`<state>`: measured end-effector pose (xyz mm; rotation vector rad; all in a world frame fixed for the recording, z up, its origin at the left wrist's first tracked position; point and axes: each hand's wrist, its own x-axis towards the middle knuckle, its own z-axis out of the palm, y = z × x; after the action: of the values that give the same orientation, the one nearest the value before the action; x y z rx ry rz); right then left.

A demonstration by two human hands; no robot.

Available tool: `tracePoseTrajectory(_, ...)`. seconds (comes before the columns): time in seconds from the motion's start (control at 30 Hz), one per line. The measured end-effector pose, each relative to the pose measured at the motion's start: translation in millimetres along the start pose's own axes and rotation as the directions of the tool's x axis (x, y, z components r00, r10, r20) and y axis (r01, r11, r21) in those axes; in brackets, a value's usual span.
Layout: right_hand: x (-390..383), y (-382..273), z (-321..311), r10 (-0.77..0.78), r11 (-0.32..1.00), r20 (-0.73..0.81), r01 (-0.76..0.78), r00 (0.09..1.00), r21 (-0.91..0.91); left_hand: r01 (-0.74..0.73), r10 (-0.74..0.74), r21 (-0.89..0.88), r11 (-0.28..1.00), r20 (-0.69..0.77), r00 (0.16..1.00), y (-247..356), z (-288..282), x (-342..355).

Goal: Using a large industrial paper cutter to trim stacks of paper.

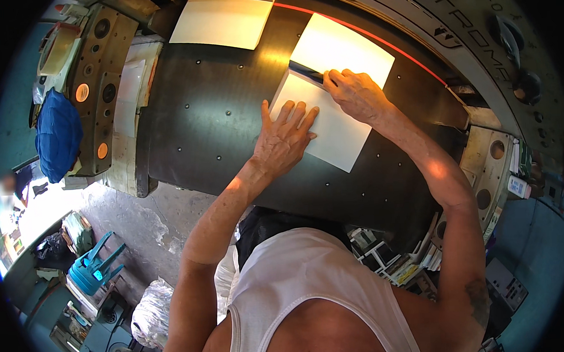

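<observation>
My left hand (286, 132) lies with fingers spread on a stack of white sheets (338, 145), near its upper left part. My right hand (354, 91) has its fingers curled at the upper edge of that stack, closed on a narrow dark strip (306, 71), whose exact shape is partly hidden. Just beyond it lies a brightly lit white stack (345, 41). Another white stack (220, 24) sits to the upper left on the dark metal table (211, 129), which has small round holes or studs and a red line near its far edge.
A blue cloth bundle (58, 134) and perforated side panels (96, 90) are at left. A turquoise plastic stool (94, 266) and wrapped bundle (149, 314) stand lower left. A blurred person (15, 187) is at far left. A machine beam (465, 36) crosses the upper right.
</observation>
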<state>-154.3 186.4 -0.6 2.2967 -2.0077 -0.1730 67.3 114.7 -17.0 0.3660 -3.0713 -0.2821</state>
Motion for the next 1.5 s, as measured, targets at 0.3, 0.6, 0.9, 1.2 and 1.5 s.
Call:
tracePoseTrajectory(0.3, -71.5, 17.5, -15.5, 0.02, 0.995, -0.006, -0.021, 1.0, -0.094, -0.006, 0.007, 0.018, 1.0, -0.027, 1.0, 2.5, 2.5, -0.4)
tracePoseTrajectory(0.6, -124.9, 23.5, -19.8, 0.063, 0.987, 0.048, -0.055, 0.997, -0.154, -0.039, 0.042, 0.059, 0.998, -0.058, 0.997, 0.8, 1.7, -1.3)
tracePoseTrajectory(0.9, -141.8, 26.4, -23.4, 0.094, 0.992, 0.053, -0.089, 0.994, -0.093, -0.043, 0.044, 0.041, 0.998, -0.035, 0.998, 0.5, 1.3, -2.0)
tracePoseTrajectory(1.2, -166.8, 28.6, -43.7, 0.377, 0.926, -0.035, -0.377, 0.925, 0.01, -0.019, 0.018, -0.034, 0.999, -0.022, 1.0, 0.5, -9.5, 3.4)
tracePoseTrajectory(1.5, -179.7, -65.3, 33.1, 0.854, -0.233, 0.381, -0.395, 0.354, 0.889, 0.432, -0.516, -0.521, 0.736, -0.018, 0.857, -51.2, 13.2, 32.2)
